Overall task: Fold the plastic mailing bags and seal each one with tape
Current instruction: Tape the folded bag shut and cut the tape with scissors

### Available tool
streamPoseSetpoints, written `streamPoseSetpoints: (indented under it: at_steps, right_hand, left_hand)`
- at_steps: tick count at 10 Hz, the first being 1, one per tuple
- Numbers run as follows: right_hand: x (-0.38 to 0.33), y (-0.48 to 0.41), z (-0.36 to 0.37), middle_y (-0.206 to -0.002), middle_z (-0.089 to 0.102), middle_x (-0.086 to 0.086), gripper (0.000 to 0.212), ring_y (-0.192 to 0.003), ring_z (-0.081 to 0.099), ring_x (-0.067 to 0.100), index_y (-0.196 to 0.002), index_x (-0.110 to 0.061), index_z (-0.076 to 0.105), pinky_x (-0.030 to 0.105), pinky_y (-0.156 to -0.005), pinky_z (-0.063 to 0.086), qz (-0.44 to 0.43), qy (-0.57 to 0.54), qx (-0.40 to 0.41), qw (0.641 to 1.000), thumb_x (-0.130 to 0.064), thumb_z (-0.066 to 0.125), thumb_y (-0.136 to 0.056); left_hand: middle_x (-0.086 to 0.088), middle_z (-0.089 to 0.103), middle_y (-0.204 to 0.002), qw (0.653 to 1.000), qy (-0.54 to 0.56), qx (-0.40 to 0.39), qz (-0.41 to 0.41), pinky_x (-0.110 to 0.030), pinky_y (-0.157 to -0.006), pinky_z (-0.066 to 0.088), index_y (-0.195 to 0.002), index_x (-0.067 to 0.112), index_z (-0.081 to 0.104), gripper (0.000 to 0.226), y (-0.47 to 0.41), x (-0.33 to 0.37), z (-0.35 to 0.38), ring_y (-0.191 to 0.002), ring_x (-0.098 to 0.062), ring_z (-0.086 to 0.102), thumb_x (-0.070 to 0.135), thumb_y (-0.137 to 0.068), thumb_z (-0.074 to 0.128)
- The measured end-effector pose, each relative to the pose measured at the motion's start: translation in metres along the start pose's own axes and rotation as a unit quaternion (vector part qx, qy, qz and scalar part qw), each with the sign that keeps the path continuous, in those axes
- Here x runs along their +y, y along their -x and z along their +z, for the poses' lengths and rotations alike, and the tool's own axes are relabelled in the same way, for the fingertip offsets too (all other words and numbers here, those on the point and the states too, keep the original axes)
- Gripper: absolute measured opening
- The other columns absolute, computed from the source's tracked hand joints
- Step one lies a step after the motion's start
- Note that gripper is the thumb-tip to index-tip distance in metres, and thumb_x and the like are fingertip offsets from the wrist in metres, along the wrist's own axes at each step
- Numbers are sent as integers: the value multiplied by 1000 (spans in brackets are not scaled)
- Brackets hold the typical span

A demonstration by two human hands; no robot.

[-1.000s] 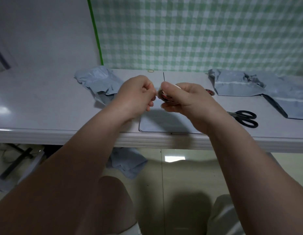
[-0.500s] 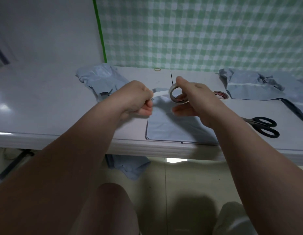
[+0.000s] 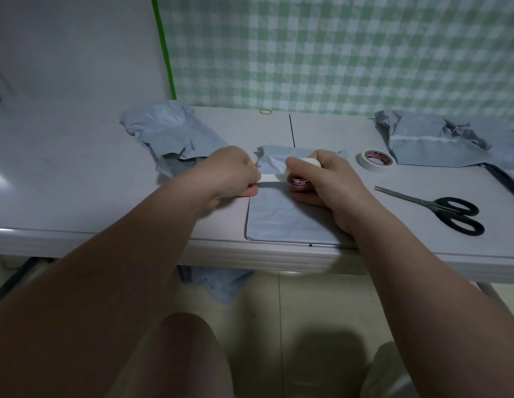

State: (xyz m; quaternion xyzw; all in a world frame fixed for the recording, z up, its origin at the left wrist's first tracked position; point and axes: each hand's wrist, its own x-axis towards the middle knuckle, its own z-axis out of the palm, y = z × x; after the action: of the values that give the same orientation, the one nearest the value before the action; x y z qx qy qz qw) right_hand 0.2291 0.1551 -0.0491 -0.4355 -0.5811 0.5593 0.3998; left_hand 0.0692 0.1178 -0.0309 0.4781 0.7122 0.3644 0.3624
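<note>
Change: half a second ago I held the roll up in the air with the strip stretched above the bag; now both my hands are down on the folded bag (image 3: 281, 216) and the strip lies low across it.
Left hand (image 3: 235, 175): curled tight, pinching the free end of the tape strip (image 3: 271, 179) at the bag's left edge.
Right hand (image 3: 330, 182): wrapped around the tape roll (image 3: 300, 175), pressing it onto the bag.
Bag position: flat on the table (image 3: 77, 182), at the near edge in front of me.
Hidden: my fingertips and most of the roll; its label print is too small to read.
Materials: bag is grey-blue crinkled plastic, a folded rectangle; tape is pale, matte.
Elsewhere: a second roll (image 3: 375, 160) and black-handled scissors (image 3: 439, 209) to the right; crumpled bags left (image 3: 169, 133) and right (image 3: 431, 139).
</note>
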Motion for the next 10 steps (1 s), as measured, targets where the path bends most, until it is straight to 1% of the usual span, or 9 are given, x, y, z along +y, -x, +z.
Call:
streamPoseSetpoints:
  at_steps: [1,2,3,4,5,6,7,9,10]
  right_hand:
    - [1,0,1,-75,60,2,27,-71,55,15,-74,-16,48,32,-72,56,-12,23,-2,1000,-28,70,-83]
    - [1,1,1,-76,60,1,28,-73,54,15,-73,-17,47,35,-78,56,-15,35,-7,999,-32,67,-85]
    - [-1,0,3,-88,61,3,26,-76,55,13,-75,-18,48,30,-76,55,-9,76,-9,997,-38,61,-88]
    - [-3,-2,6,-82,59,2,26,-68,52,15,-74,-18,48,31,-70,52,-18,112,0,994,-36,61,-87]
    - [-2,-2,8,-77,57,0,26,-65,51,16,-71,-19,48,32,-67,50,-27,141,7,990,-35,63,-83]
    - [-3,-3,8,-77,59,0,25,-68,53,16,-69,-21,49,35,-71,49,-36,174,11,984,-37,64,-81]
    - [-3,-4,8,-77,59,-1,26,-72,52,17,-69,-21,50,32,-70,44,-42,203,14,978,-39,63,-81]
    - [-4,-5,10,-79,60,1,24,-72,54,17,-74,-19,52,36,-75,50,-34,214,12,976,-39,63,-81]
    - [-5,-7,12,-80,63,3,24,-75,57,20,-74,-18,53,46,-83,54,-31,219,6,975,-39,64,-78]
  left_hand:
    - [-6,54,-73,999,-48,7,7,-11,-53,49,-60,10,48,31,1,2,0,-77,-17,68,1,-88,57]
    - [-2,55,-62,996,-86,7,1,-19,-68,53,-60,11,46,31,-4,3,1,-80,-19,70,1,-88,56]
    - [-1,54,-59,991,-135,0,2,-23,-72,53,-65,12,49,27,-7,5,2,-72,-17,66,1,-89,55]
    - [-1,53,-60,984,-179,0,-1,-20,-66,44,-62,11,46,29,-8,7,2,-86,-22,70,2,-88,57]
    - [0,57,-56,980,-200,0,-10,-25,-75,49,-62,10,49,27,-10,8,3,-89,-23,71,3,-86,59]
    - [0,58,-55,979,-205,-2,-15,-27,-79,50,-64,9,50,25,-12,9,4,-88,-23,71,2,-86,59]
    - [2,59,-52,976,-218,-9,-16,-26,-80,53,-75,7,55,15,-13,13,4,-84,-22,71,4,-89,57]
    - [-1,54,-67,968,-249,-11,-16,-10,-47,46,-74,7,52,17,-9,20,3,-45,-5,54,5,-89,58]
    - [1,55,-67,966,-260,-4,-17,-12,-47,46,-82,3,57,8,-11,20,3,-35,1,50,7,-88,60]
